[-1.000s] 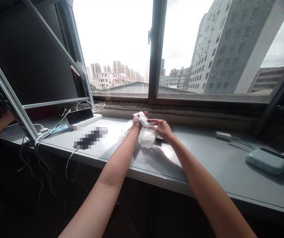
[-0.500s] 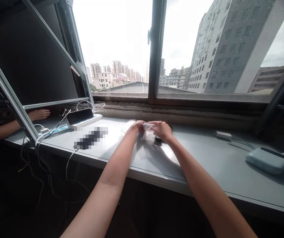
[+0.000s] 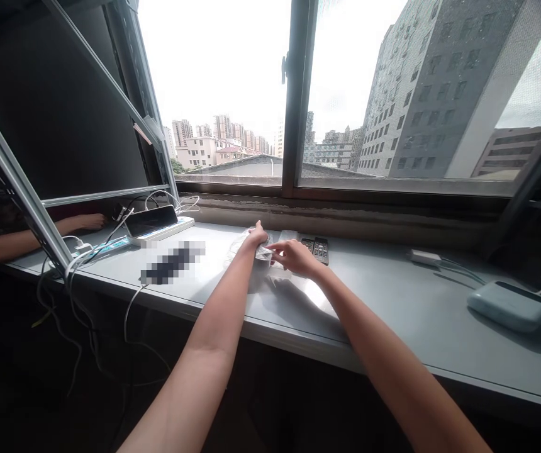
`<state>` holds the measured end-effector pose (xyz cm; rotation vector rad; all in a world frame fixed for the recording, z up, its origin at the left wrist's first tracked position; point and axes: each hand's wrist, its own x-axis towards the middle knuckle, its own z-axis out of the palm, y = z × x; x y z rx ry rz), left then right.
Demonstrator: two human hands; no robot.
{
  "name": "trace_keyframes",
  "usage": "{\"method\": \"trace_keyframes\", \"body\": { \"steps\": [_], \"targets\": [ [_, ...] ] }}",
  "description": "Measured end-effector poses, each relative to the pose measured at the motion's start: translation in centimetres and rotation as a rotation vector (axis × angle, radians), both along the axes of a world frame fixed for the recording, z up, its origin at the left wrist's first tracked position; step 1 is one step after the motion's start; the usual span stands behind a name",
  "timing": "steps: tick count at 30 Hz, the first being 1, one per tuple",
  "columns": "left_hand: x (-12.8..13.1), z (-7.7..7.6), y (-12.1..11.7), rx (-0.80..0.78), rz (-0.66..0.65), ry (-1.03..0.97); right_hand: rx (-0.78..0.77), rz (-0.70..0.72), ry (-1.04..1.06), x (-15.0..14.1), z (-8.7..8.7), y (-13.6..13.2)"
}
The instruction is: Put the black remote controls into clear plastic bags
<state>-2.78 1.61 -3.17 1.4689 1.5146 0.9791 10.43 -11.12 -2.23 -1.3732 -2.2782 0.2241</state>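
Note:
Near the windowsill, my left hand [image 3: 257, 237] is closed on a crumpled clear plastic bag [image 3: 238, 246], which spreads to its left and below it. My right hand [image 3: 295, 257] reaches in from the right, thumb and fingertips pinching the bag's edge beside the left hand. Whatever may be inside the bag cannot be made out. Two dark remote controls [image 3: 321, 250] with rows of buttons lie just beyond my right hand. Another piece of clear plastic [image 3: 289, 236] lies behind the right hand's fingers, partly hidden.
A phone [image 3: 151, 220] leans on a white power strip [image 3: 169, 231], with cables hanging over the table edge. A blurred dark object [image 3: 171, 264] lies nearby. Rightward are a white adapter [image 3: 425, 257] and a blue-grey device [image 3: 511, 305]. Another person's arm [image 3: 29, 239] rests behind the metal rack [image 3: 20, 170].
My hands have shifted the plastic left and nearer the bag. The right hand has moved left and down, uncovering the remote controls. The other person's hand has moved slightly right.

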Motion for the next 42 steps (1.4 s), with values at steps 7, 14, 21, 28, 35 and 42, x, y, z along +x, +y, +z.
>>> {"method": "trace_keyframes", "body": {
  "steps": [7,14,21,28,35,42],
  "targets": [
    [0.2,1.1,-1.6,0.084,-0.152,0.78,-0.048,0.041,-0.052,-0.3,-0.2,-0.1],
    [0.5,1.1,-1.6,0.098,-0.105,0.617,0.005,-0.035,-0.029,0.6,0.1,0.5],
    [0.4,1.0,-1.7,0.051,-0.189,0.727,-0.002,-0.21,-0.365,2.2,-0.2,1.2],
    [0.4,1.0,-1.6,0.072,-0.259,0.962,-0.107,-0.128,-0.358,2.0,0.1,0.8],
    [0.0,1.2,-1.6,0.082,-0.249,0.973,-0.131,-0.197,-0.303,1.7,0.4,0.6],
    [1.4,1.0,-1.3,0.176,-0.176,0.777,0.034,-0.393,-0.129,2.0,0.7,1.1]
  ]
}}
